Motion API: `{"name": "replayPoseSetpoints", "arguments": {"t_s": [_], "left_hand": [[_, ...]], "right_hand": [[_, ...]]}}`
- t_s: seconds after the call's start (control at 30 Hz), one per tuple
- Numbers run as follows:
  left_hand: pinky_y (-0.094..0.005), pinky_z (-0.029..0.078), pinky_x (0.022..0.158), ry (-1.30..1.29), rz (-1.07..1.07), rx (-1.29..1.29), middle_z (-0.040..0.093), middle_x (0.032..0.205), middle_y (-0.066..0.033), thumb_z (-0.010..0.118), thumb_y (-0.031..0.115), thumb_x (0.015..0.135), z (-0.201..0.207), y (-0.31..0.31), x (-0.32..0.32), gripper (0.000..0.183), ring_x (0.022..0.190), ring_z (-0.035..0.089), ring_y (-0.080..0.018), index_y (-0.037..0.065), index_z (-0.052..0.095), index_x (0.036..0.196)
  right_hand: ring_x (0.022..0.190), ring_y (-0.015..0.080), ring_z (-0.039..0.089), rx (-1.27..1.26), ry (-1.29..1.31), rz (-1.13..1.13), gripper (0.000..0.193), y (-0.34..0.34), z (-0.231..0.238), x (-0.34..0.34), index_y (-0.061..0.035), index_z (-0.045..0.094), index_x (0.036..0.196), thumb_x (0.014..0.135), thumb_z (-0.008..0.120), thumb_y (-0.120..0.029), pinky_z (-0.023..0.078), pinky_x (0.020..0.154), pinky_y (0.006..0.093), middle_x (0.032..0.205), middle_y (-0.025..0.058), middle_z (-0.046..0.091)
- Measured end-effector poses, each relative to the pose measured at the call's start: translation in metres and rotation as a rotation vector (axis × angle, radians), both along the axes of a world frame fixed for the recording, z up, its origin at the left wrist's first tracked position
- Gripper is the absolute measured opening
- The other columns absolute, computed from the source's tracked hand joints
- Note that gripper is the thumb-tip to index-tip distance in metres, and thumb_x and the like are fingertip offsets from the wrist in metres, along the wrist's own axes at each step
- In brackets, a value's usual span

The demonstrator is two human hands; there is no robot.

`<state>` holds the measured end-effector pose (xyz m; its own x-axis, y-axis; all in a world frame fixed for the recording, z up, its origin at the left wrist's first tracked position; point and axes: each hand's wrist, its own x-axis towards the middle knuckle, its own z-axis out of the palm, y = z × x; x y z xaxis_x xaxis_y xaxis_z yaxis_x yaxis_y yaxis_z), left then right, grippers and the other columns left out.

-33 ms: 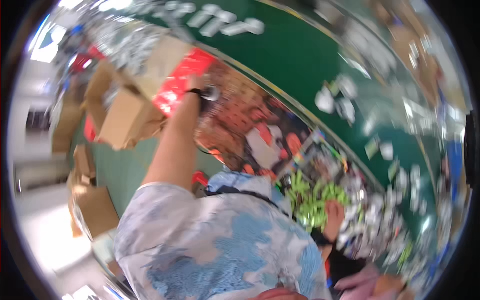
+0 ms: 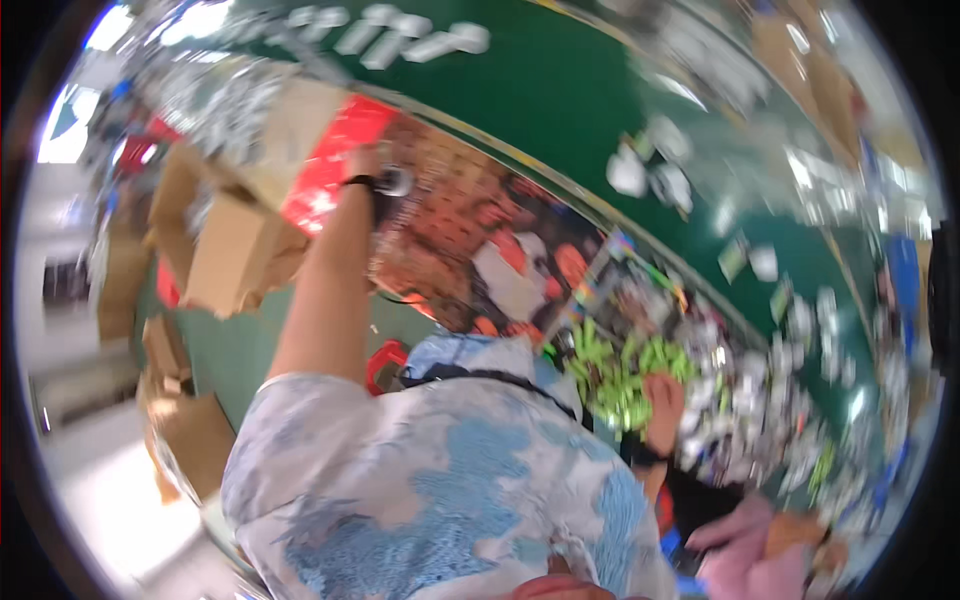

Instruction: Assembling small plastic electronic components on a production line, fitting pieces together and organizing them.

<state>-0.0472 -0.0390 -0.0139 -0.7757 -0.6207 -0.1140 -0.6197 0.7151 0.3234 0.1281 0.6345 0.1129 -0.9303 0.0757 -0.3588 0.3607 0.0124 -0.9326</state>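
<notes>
My left arm stretches out to the far left, a dark band on its wrist. My left hand (image 2: 365,160) is at the edge of a shiny red sheet (image 2: 335,165) on the table; its fingers are smeared by motion. A small round silvery thing (image 2: 396,181) sits beside that wrist. My right hand (image 2: 663,402), with a black wristband, is over the edge of a heap of bright green pieces (image 2: 615,375) on the right. Blur hides whether its fingers hold one.
A printed brown-and-orange table cover (image 2: 450,190) spans the middle. White and clear small packs (image 2: 750,410) are heaped at the right. An open cardboard box (image 2: 235,250) stands left. A green surface (image 2: 560,90) lies beyond. A co-worker's pink sleeve (image 2: 755,545) is close at lower right.
The whole view has swung slightly, so the table and box sit a little further left. Both hands keep their places by the red sheet and the green heap.
</notes>
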Motion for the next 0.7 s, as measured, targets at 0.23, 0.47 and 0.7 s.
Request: {"name": "replayPoseSetpoints", "arguments": {"t_s": [0.23, 0.47, 0.7], "left_hand": [[-0.0289, 0.047, 0.065, 0.190, -0.306, 0.505, 0.064, 0.079, -0.0088, 0.051, 0.011, 0.076, 0.040, 0.101, 0.007, 0.028, 0.074, 0.061, -0.0161, 0.001, 0.063, 0.099], [-0.0239, 0.044, 0.074, 0.434, -0.446, 1.297, 0.060, 0.085, -0.0050, 0.045, -0.002, 0.083, 0.165, 0.268, 0.053, 0.032, 0.077, 0.057, -0.0115, 0.003, 0.052, 0.114], [-0.0234, 0.045, 0.070, 0.328, -0.482, 1.654, 0.060, 0.090, -0.0054, 0.050, 0.001, 0.085, 0.194, 0.329, 0.087, 0.019, 0.076, 0.057, -0.0105, 0.003, 0.058, 0.101]], "right_hand": [[0.076, 0.0084, 0.055, 0.343, -0.095, -0.071, 0.017, -0.015, -0.033, -0.014, -0.0034, 0.058, 0.098, 0.085, 0.057, -0.013, 0.044, 0.063, 0.0213, 0.084, 0.0001, 0.059], [0.073, 0.0226, 0.058, 0.606, 0.071, 0.081, 0.012, -0.032, -0.023, -0.018, -0.0046, 0.062, 0.090, 0.079, 0.059, -0.009, 0.045, 0.068, 0.0311, 0.082, 0.0088, 0.061], [0.086, 0.0212, 0.051, 0.963, 0.447, 0.788, 0.021, -0.042, -0.031, -0.006, -0.0150, 0.060, 0.092, 0.071, 0.064, -0.016, 0.041, 0.076, 0.0359, 0.082, 0.0019, 0.055]]}}
